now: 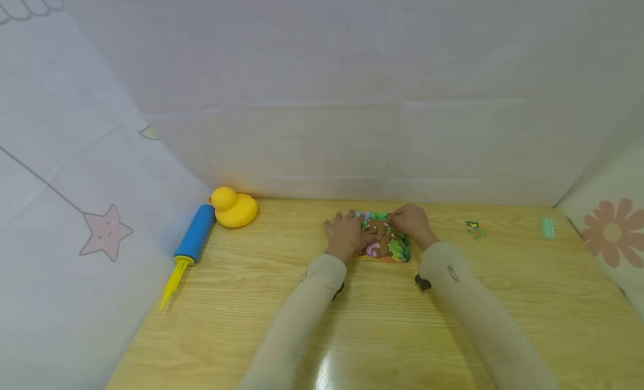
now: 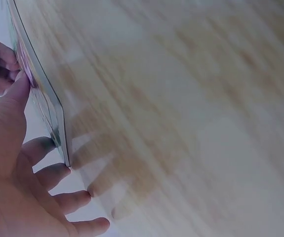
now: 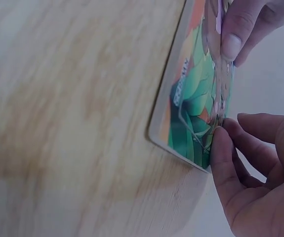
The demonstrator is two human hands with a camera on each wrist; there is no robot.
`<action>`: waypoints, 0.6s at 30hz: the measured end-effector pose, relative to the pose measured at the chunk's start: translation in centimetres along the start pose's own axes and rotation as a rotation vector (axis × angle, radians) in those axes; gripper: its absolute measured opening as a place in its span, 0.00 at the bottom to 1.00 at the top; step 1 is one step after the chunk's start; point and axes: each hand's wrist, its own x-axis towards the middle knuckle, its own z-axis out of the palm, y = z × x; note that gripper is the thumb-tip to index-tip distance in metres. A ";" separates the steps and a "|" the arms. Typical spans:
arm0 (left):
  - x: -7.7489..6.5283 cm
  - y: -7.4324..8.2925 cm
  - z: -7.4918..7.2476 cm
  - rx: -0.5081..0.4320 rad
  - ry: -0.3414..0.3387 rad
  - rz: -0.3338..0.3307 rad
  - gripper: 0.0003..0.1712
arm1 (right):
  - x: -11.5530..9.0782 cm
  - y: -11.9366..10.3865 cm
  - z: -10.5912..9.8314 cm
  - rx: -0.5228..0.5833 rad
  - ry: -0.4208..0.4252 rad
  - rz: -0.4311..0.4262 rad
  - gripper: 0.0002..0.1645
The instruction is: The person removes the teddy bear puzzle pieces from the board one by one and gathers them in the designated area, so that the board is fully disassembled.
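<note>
On the wooden table (image 1: 231, 300), near its far edge, the picture puzzle (image 1: 382, 246) lies flat between both hands. The left hand (image 1: 345, 236) is spread wide over its left side, thumb resting on the picture; the right hand (image 1: 411, 223) has fingers curled together at its far right part, though whether they pinch a piece I cannot tell. Nothing visible anchors the puzzle, so a sideways push from the right fingertips could slide or twist it if the left hand bears too lightly. Pressing unevenly beside a seam might also lift a neighbouring piece. Farther right, small loose bits (image 1: 473, 225) could be scattered by a careless sweep. The puzzle looks thin, with a pale, rounded-corner edge, a glossy brown bear, bright green leaves, an orange border and fine cut lines.
</note>
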 end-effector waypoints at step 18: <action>-0.1 0.4 0.3 -0.076 0.007 -0.048 0.49 | -0.2 0.3 0.3 0.194 -0.037 0.049 0.19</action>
